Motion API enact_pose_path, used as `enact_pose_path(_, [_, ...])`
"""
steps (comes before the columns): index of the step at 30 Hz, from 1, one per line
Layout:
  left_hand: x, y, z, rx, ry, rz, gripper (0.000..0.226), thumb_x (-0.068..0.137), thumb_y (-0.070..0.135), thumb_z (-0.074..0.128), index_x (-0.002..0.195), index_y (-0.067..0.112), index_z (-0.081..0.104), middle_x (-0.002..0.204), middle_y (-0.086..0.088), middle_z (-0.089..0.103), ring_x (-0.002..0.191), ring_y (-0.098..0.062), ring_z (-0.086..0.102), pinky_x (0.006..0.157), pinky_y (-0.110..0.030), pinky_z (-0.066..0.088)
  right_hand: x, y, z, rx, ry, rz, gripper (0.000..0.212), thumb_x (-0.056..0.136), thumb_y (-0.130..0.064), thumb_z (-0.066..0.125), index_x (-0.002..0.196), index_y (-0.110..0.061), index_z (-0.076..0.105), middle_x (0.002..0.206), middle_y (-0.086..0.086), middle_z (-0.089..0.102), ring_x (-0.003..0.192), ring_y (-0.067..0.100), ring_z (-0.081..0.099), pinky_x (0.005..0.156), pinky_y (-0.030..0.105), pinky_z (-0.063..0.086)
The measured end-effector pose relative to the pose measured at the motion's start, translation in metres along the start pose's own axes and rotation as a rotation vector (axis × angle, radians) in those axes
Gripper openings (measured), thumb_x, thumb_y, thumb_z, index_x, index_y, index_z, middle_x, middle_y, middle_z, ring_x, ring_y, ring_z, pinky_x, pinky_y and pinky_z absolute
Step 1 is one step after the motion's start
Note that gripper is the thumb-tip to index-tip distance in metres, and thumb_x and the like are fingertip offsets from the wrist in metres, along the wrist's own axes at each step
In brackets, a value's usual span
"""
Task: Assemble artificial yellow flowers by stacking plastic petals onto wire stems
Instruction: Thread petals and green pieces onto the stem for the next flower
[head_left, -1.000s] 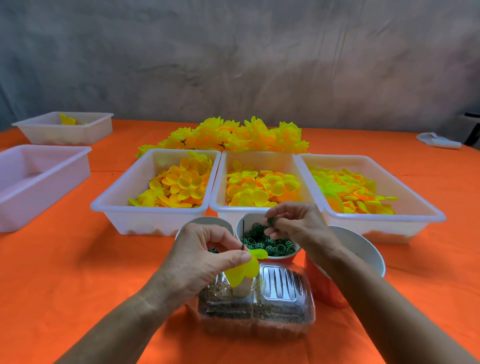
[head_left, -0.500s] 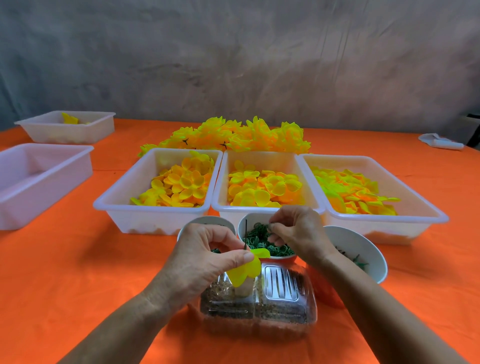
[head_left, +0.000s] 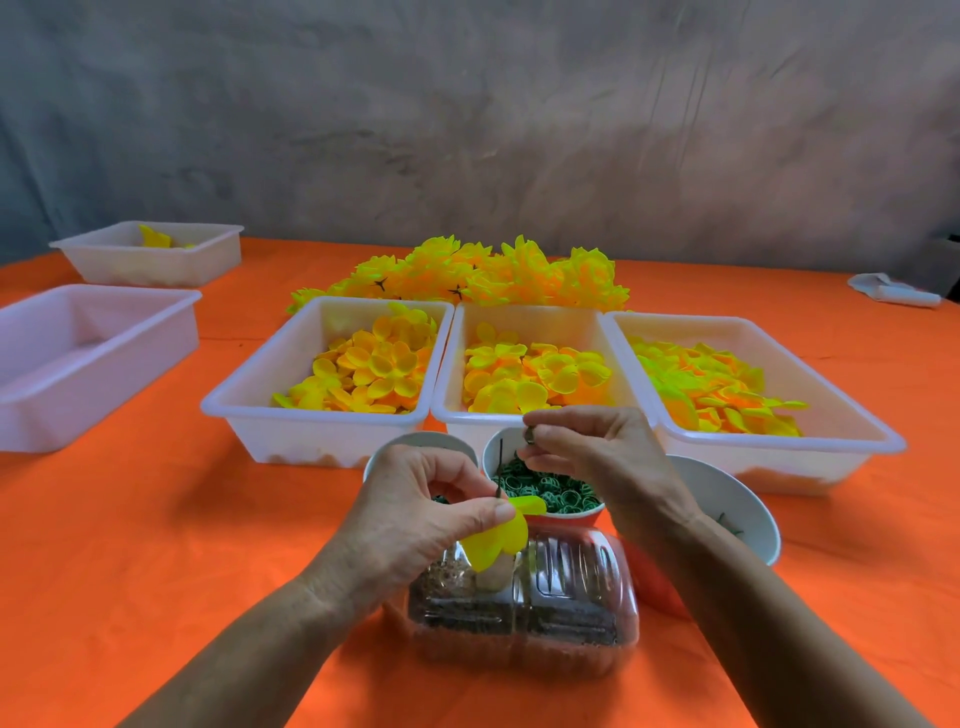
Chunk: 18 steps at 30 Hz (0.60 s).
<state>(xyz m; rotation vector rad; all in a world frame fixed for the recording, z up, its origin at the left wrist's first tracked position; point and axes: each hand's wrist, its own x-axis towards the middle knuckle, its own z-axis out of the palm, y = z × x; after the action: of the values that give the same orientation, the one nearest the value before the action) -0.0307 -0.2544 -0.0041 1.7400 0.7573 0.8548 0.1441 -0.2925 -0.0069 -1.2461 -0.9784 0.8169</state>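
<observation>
Left hand (head_left: 415, 514) at lower centre of the frame has its grip pinched on a yellow petal (head_left: 496, 543) threaded on a thin dark wire stem (head_left: 500, 467), whose tip pokes straight up above the thumb. Just right of it, the right hand (head_left: 597, 457) pinches a small green ring (head_left: 530, 435) between thumb and forefinger, held above the stem tip and not yet on it. Under both hands sits a clear plastic box (head_left: 545, 608) on the orange counter (head_left: 156, 545). Behind that, a cup of green rings (head_left: 550, 491), flanked by two white bowls. The petal looks feather-light and floppy, so I'd say pinch it at the centre hole, right against the wire, never out at the lobes; the wire looks stiff but skinny and likely to twist in the fingers. Further up the frame, three white trays: left tray (head_left: 291, 415), middle tray (head_left: 519, 317) and right tray (head_left: 831, 431), all loaded with loose petals. Beyond them, a heap of finished flowers (head_left: 493, 275).
</observation>
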Motion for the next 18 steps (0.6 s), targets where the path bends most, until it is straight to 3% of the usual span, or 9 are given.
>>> enact_pose_path(4, [0.001, -0.003, 0.000, 0.004, -0.016, 0.013, 0.015, 0.066, 0.005, 0.082, 0.059, 0.012, 0.070, 0.061, 0.000, 0.065, 0.057, -0.003, 0.057, 0.057, -0.014, 0.045, -0.011, -0.013, 0.004, 0.171, 0.005, -0.004, 0.005, 0.074, -0.002, 0.071, 0.077, -0.006, 0.073, 0.072, 0.015, 0.072, 0.069, 0.023, 0.072, 0.064, 0.021, 0.056])
enact_pose_path(8, [0.001, -0.004, 0.001, 0.011, -0.005, 0.016, 0.013, 0.067, 0.005, 0.082, 0.064, 0.006, 0.070, 0.065, -0.009, 0.065, 0.059, -0.007, 0.056, 0.058, -0.018, 0.045, -0.022, -0.024, 0.005, 0.277, -0.048, -0.003, 0.016, 0.058, -0.013, 0.077, 0.073, -0.009, 0.075, 0.076, 0.015, 0.073, 0.077, 0.026, 0.072, 0.068, 0.024, 0.056])
enact_pose_path(18, [0.000, -0.003, 0.000, 0.041, 0.006, 0.042, 0.014, 0.069, 0.006, 0.081, 0.070, -0.002, 0.071, 0.072, -0.016, 0.067, 0.063, -0.010, 0.059, 0.062, -0.023, 0.049, -0.042, -0.031, 0.025, 0.280, -0.035, -0.185, 0.029, 0.051, -0.021, 0.081, 0.079, -0.019, 0.076, 0.083, 0.006, 0.074, 0.077, 0.019, 0.070, 0.072, 0.028, 0.057])
